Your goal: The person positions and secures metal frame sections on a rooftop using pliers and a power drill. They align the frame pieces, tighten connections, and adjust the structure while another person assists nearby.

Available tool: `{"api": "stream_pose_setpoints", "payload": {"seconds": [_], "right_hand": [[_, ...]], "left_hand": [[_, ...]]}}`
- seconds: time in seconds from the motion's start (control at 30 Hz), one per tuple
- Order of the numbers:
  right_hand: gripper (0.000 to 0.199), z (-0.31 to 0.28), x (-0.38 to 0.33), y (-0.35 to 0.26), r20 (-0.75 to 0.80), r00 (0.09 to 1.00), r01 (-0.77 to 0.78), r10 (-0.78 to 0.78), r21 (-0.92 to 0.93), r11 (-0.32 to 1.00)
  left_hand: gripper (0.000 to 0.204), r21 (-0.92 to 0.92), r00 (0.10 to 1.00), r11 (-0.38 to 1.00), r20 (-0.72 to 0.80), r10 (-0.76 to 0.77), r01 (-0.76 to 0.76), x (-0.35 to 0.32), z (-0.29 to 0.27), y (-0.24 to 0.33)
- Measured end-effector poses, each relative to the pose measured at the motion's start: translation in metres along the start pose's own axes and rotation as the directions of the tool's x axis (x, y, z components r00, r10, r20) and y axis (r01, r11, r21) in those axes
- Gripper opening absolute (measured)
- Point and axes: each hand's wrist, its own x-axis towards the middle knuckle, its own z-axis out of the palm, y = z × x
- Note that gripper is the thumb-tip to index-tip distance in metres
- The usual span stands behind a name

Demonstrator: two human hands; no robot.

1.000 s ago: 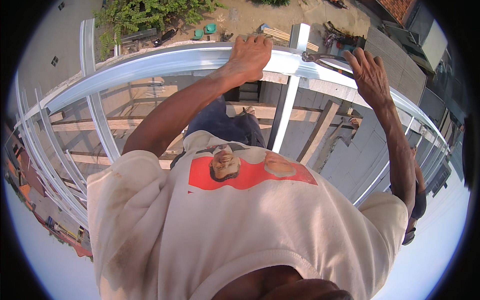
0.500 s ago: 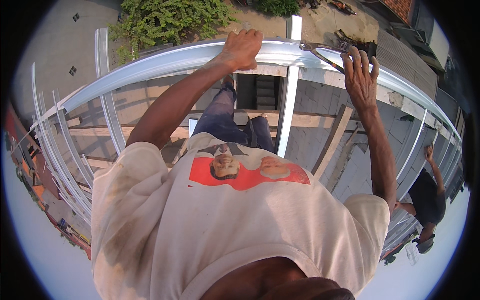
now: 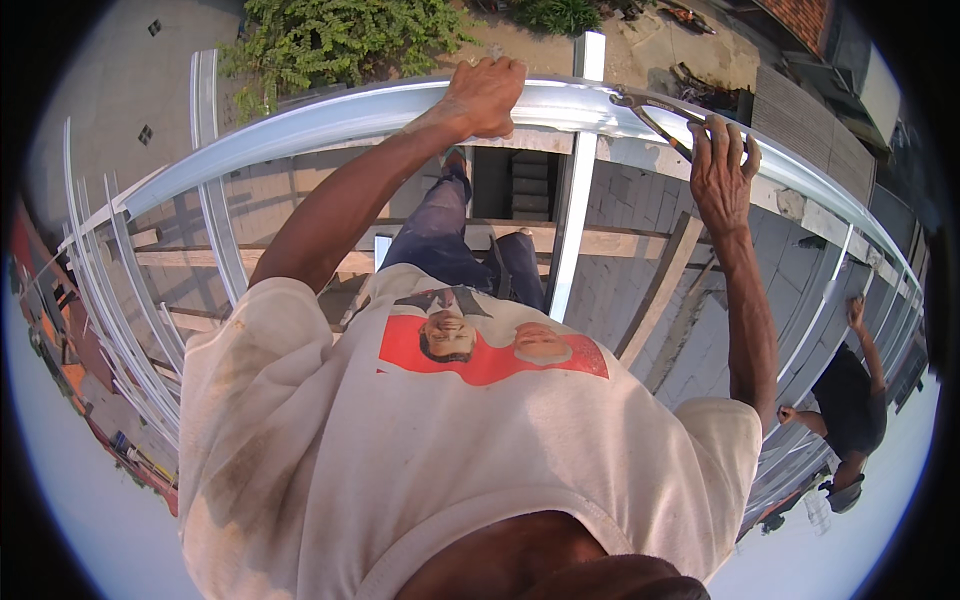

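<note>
A long shiny metal channel beam (image 3: 300,127) runs across in front of me, bowed by the lens. My left hand (image 3: 487,97) is closed over its upper edge, left of the middle. To the right, my right hand (image 3: 722,175) grips a pair of dark metal pincers (image 3: 640,108) by the handles, which stand spread apart. The pincers' jaws are at the beam's face, just right of an upright metal post (image 3: 577,200) that crosses the beam. I cannot tell whether the jaws bite on anything.
Another metal upright (image 3: 222,240) crosses at the left, near several thin metal strips (image 3: 130,290). Wooden planks (image 3: 620,240) lie below the beam, beside a grey block wall (image 3: 630,190). A co-worker in black (image 3: 850,400) is at the far right. A leafy tree (image 3: 340,45) stands beyond.
My right hand and the pincers have shifted slightly right and down along the beam. My left hand keeps its place. The co-worker has moved a little.
</note>
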Motion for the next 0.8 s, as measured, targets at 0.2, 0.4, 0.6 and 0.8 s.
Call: {"api": "stream_pose_setpoints", "payload": {"seconds": [0.2, 0.4, 0.6, 0.8], "right_hand": [[0.046, -0.027, 0.024, 0.006, 0.012, 0.998, 0.059, -0.059, 0.032, 0.998], [0.039, -0.037, 0.054, 0.016, 0.175, 0.976, 0.131, -0.131, 0.012, 0.991], [0.058, -0.055, 0.130, 0.066, 0.392, 0.831, 0.344, -0.394, 0.193, 0.919], [0.073, -0.033, 0.231, 0.084, 0.463, 0.581, 0.638, -0.670, 0.252, 0.728]], "left_hand": [[0.069, 0.000, 0.999, 1.000, 0.032, -0.008, 0.008, -0.001, -0.004, 0.001], [0.067, 0.035, 0.999, 0.999, -0.052, 0.011, -0.009, -0.008, 0.004, 0.000], [0.062, 0.079, 0.969, 0.995, -0.235, 0.074, -0.057, -0.020, 0.016, 0.011], [0.060, 0.027, 0.952, 0.998, -0.298, 0.064, -0.059, -0.020, 0.019, 0.014]]}}
